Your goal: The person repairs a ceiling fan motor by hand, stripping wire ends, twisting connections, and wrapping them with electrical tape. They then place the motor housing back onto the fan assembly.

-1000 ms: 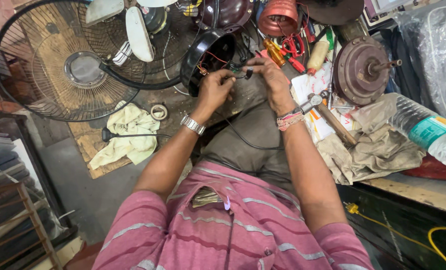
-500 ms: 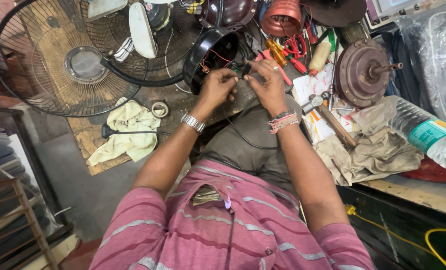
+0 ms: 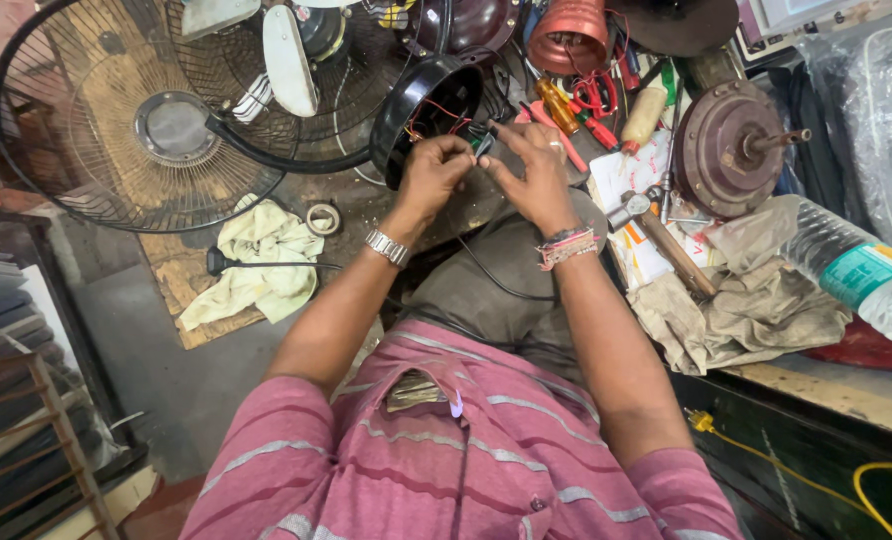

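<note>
- Head view, largest first: the wire fan guard (image 3: 116, 130) lies flat at the left of the bench, well clear of the work; leaving it there keeps its mesh from snagging the leads.
- Next, the black motor housing (image 3: 421, 105) sits tilted with its open mouth toward the person; bracing it against the lap would, I judge, steady the wiring.
- Left hand (image 3: 434, 175) is pinched shut on the red and black wires (image 3: 444, 118) at the housing's rim.
- Right hand (image 3: 531, 170) meets it fingertip to fingertip, clenched on a small dark connector (image 3: 482, 145); short, firm grips near the joint look best.
- Hammer (image 3: 656, 235) and red-handled pliers (image 3: 594, 95) lie near, to the right.
</note>
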`<move>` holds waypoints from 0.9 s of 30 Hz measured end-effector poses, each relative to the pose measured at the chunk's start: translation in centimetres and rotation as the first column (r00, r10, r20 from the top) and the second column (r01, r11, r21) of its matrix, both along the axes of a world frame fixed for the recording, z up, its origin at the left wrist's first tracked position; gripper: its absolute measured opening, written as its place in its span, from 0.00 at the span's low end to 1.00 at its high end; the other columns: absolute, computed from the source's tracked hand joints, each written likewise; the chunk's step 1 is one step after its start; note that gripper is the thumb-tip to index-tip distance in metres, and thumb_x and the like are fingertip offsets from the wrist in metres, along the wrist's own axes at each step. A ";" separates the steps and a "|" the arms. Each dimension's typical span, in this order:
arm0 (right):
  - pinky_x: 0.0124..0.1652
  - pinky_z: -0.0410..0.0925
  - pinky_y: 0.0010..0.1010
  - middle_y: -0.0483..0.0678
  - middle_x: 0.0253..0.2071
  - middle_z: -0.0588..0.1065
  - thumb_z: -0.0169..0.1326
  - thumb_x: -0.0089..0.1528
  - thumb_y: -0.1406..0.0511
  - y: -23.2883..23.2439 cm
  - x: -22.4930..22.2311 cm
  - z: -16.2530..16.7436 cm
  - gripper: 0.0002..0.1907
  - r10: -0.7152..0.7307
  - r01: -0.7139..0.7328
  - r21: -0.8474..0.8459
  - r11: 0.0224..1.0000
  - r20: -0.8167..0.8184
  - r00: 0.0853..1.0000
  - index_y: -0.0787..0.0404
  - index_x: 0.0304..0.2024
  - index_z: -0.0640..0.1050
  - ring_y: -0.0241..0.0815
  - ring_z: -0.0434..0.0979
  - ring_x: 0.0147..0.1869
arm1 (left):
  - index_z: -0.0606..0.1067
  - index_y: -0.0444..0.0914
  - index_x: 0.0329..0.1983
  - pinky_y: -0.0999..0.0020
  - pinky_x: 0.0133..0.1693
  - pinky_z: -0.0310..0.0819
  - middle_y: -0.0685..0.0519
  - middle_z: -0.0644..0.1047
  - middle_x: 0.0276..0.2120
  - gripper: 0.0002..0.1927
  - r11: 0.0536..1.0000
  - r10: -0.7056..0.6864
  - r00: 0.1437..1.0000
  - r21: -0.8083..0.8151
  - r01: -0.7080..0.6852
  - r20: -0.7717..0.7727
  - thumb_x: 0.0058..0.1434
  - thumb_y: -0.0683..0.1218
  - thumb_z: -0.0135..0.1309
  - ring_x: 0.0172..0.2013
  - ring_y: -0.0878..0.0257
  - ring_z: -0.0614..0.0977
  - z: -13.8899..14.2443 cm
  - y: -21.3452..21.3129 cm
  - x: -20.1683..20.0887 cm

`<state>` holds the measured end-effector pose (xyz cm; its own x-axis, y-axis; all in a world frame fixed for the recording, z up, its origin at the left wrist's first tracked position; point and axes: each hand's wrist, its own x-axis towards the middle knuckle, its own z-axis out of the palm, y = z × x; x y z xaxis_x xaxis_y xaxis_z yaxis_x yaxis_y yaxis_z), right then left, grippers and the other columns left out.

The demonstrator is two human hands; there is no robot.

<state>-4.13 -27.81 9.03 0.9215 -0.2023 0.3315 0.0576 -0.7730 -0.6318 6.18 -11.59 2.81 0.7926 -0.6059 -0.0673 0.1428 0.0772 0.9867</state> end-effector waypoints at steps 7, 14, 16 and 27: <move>0.58 0.57 0.49 0.49 0.54 0.76 0.59 0.64 0.51 -0.5 0.5 -2.6 0.21 -0.117 0.106 -0.083 0.991 -0.145 0.982 0.51 0.56 0.81 0.54 0.68 0.64 | 0.78 0.34 0.34 0.76 0.25 0.65 0.60 0.75 0.23 0.04 1.000 -0.015 0.999 -0.027 0.013 -0.052 0.62 0.40 0.56 0.22 0.74 0.72 0.1 -0.1 0.1; 0.55 0.59 0.51 0.47 0.49 0.77 0.58 0.69 0.55 0.2 0.4 -1.7 0.18 -0.442 0.437 -0.088 0.895 -0.055 0.895 0.57 0.56 0.80 0.54 0.69 0.60 | 0.79 0.34 0.34 0.77 0.26 0.69 0.61 0.75 0.24 0.05 0.999 -0.006 0.999 0.032 0.007 -0.032 0.62 0.41 0.55 0.24 0.74 0.73 0.4 0.1 0.0; 0.58 0.61 0.49 0.49 0.50 0.74 0.62 0.65 0.58 0.5 -0.3 -0.3 0.16 -0.279 0.287 -0.089 0.954 0.092 0.956 0.59 0.52 0.81 0.55 0.68 0.60 | 0.79 0.34 0.35 0.77 0.27 0.69 0.60 0.75 0.25 0.04 1.000 -0.013 0.999 -0.003 0.013 -0.052 0.63 0.41 0.56 0.24 0.74 0.73 0.5 0.2 0.0; 0.54 0.61 0.47 0.52 0.46 0.74 0.62 0.64 0.64 0.2 0.0 -1.0 0.08 0.142 -0.154 -0.134 0.979 -0.094 0.985 0.63 0.38 0.79 0.55 0.69 0.58 | 0.78 0.36 0.38 0.78 0.27 0.69 0.60 0.78 0.28 0.04 0.987 -0.148 0.989 0.056 0.148 0.006 0.65 0.42 0.57 0.24 0.75 0.75 0.3 1.1 0.5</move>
<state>-4.14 -27.56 8.05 0.9635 -0.0186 0.2672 0.1293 -0.8414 -0.5247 6.66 -10.46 3.12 0.6953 -0.7123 -0.0961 0.1384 0.0015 0.9904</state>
